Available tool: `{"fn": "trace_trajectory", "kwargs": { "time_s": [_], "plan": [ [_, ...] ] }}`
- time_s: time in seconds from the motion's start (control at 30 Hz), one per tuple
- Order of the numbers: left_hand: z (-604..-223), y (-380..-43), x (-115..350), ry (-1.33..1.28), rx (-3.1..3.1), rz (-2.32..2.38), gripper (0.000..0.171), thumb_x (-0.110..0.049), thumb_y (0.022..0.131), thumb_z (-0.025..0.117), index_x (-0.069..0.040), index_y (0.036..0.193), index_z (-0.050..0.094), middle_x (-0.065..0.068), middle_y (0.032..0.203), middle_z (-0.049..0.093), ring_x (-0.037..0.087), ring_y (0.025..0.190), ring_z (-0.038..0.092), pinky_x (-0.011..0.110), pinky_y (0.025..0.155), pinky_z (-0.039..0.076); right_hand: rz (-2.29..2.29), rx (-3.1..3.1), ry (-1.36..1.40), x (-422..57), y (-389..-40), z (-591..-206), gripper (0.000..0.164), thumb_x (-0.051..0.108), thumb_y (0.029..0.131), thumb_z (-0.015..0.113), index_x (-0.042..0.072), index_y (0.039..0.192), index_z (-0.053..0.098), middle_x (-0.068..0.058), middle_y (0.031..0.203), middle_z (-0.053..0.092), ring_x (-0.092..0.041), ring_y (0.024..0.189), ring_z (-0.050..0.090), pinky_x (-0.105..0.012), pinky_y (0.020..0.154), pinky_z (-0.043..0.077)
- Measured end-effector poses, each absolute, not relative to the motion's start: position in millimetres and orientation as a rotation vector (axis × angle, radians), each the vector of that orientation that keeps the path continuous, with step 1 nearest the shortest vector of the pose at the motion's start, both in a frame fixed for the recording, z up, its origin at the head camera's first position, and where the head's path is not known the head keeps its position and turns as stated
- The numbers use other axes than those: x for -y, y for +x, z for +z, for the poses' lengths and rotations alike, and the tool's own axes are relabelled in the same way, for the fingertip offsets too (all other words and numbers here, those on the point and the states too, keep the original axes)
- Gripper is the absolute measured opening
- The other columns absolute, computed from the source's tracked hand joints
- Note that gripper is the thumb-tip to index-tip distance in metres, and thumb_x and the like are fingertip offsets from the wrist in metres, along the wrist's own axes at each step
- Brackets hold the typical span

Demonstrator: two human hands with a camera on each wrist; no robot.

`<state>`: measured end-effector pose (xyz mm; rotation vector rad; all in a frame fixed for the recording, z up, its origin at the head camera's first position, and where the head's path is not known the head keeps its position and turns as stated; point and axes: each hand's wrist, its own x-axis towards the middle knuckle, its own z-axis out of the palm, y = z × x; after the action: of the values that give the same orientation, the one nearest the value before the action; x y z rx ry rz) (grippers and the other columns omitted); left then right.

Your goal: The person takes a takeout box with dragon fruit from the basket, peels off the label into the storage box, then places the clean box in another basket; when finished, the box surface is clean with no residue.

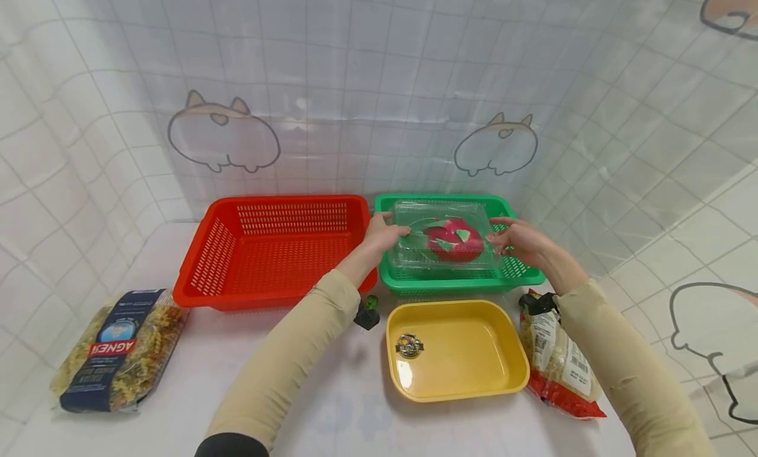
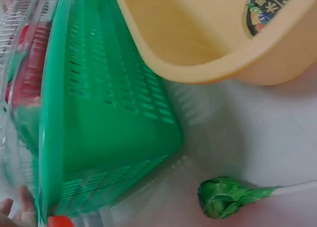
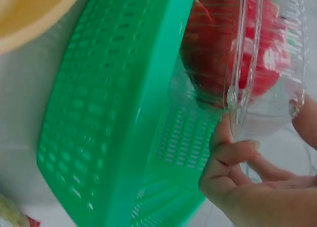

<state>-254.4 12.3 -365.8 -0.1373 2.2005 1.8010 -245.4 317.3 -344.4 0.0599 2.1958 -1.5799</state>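
Observation:
A clear plastic clamshell box (image 1: 408, 256) with a pinkish-red dragon fruit (image 1: 464, 243) inside is held over the green basket (image 1: 456, 288). My left hand (image 1: 381, 235) grips the box's left end; only its fingertips (image 2: 26, 207) show in the left wrist view. At the opposite end, my right hand (image 1: 521, 241) pinches the box edge between thumb and curled fingers (image 3: 233, 155). Part of the box sits within the basket's rim in the right wrist view. How far its underside is from the basket floor cannot be told.
Left of the green basket stands a red basket (image 1: 278, 266). A yellow tub (image 1: 456, 352) with a round label is in front. A pasta bag (image 1: 118, 352) lies far left, another food bag (image 1: 562, 358) right. A green-wrapped lollipop (image 2: 223, 197) lies near the baskets.

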Motion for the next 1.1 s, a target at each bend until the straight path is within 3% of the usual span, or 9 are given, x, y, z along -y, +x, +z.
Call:
{"fn": "trace_trajectory", "kwargs": {
  "time_s": [0.13, 0.23, 0.37, 0.53, 0.67, 0.73, 0.8, 0.9, 1.1],
  "plan": [
    [-359, -260, -15, -0.044, -2.3, 1.582, 0.067, -0.017, 0.099, 0.059, -0.003, 0.155, 0.026, 0.014, 0.159, 0.031, 0.033, 0.141, 0.038, 0.048, 0.114, 0.037, -1.461, -2.219, 0.015, -324, -251, -346, 0.067, 0.013, 0.104, 0.05, 0.001, 0.158, 0.013, -0.024, 0.133, 0.045, -0.015, 0.07, 0.056, -0.048, 0.109, 0.041],
    [-356, -266, -18, 0.072, -2.375, 1.356, 0.064, -0.017, 0.1, 0.057, 0.004, 0.153, 0.027, 0.017, 0.158, 0.032, 0.032, 0.136, 0.042, 0.043, 0.109, 0.042, -1.346, -2.254, 0.009, -328, -256, -346, 0.068, 0.017, 0.104, 0.05, -0.001, 0.158, 0.013, -0.03, 0.147, 0.035, -0.018, 0.075, 0.057, -0.054, 0.114, 0.036],
    [-357, -272, -22, 0.149, -2.374, 1.185, 0.061, -0.015, 0.1, 0.058, 0.008, 0.149, 0.029, 0.018, 0.145, 0.041, 0.023, 0.097, 0.047, 0.036, 0.082, 0.043, -1.19, -2.307, 0.031, -328, -261, -345, 0.066, 0.018, 0.105, 0.049, -0.004, 0.157, 0.015, -0.03, 0.158, 0.021, -0.027, 0.09, 0.056, -0.048, 0.105, 0.045],
    [-363, -275, -25, 0.139, -2.357, 1.155, 0.056, -0.007, 0.1, 0.057, 0.008, 0.146, 0.03, 0.016, 0.118, 0.045, 0.012, 0.055, 0.022, 0.031, 0.062, 0.029, -1.049, -2.294, 0.03, -323, -265, -346, 0.061, 0.017, 0.106, 0.044, -0.005, 0.156, 0.016, -0.033, 0.158, 0.02, -0.044, 0.116, 0.058, -0.049, 0.106, 0.045],
    [-364, -277, -24, 0.154, -2.345, 1.126, 0.066, -0.003, 0.1, 0.054, 0.005, 0.155, 0.017, 0.021, 0.146, 0.037, 0.01, 0.048, 0.02, 0.031, 0.063, 0.035, -0.99, -2.286, 0.053, -318, -268, -346, 0.058, 0.015, 0.107, 0.042, -0.004, 0.156, 0.018, -0.034, 0.155, 0.026, -0.044, 0.124, 0.057, -0.052, 0.108, 0.044],
    [-363, -279, -24, 0.164, -2.33, 1.097, 0.073, -0.003, 0.101, 0.054, 0.003, 0.158, 0.008, 0.02, 0.162, 0.02, 0.014, 0.054, 0.047, 0.032, 0.072, 0.047, -0.952, -2.294, 0.056, -317, -271, -346, 0.058, 0.014, 0.107, 0.042, -0.006, 0.156, 0.018, -0.035, 0.154, 0.028, -0.042, 0.119, 0.061, -0.05, 0.105, 0.047],
    [-363, -282, -24, 0.168, -2.313, 1.062, 0.078, -0.004, 0.101, 0.055, 0.002, 0.158, 0.003, 0.019, 0.166, 0.006, 0.025, 0.079, 0.067, 0.036, 0.09, 0.053, -0.903, -2.306, 0.053, -316, -274, -346, 0.057, 0.012, 0.107, 0.041, -0.007, 0.155, 0.018, -0.037, 0.153, 0.029, -0.04, 0.116, 0.064, -0.049, 0.102, 0.05],
    [-362, -288, -24, 0.155, -2.295, 1.022, 0.081, -0.006, 0.1, 0.058, 0.003, 0.158, 0.002, 0.018, 0.167, 0.0, 0.038, 0.117, 0.063, 0.042, 0.104, 0.049, -0.852, -2.314, 0.048, -314, -276, -345, 0.056, 0.01, 0.107, 0.04, -0.009, 0.155, 0.017, -0.037, 0.155, 0.026, -0.039, 0.114, 0.065, -0.046, 0.096, 0.054],
    [-360, -296, -25, 0.048, -2.176, 1.108, 0.086, -0.004, 0.1, 0.056, -0.002, 0.158, -0.007, 0.013, 0.167, -0.009, 0.04, 0.126, 0.057, 0.046, 0.115, 0.036, -0.84, -2.308, 0.086, -310, -281, -344, 0.055, 0.007, 0.107, 0.034, -0.011, 0.154, 0.014, -0.032, 0.161, 0.013, -0.044, 0.123, 0.058, -0.046, 0.097, 0.054]
  ]
}}
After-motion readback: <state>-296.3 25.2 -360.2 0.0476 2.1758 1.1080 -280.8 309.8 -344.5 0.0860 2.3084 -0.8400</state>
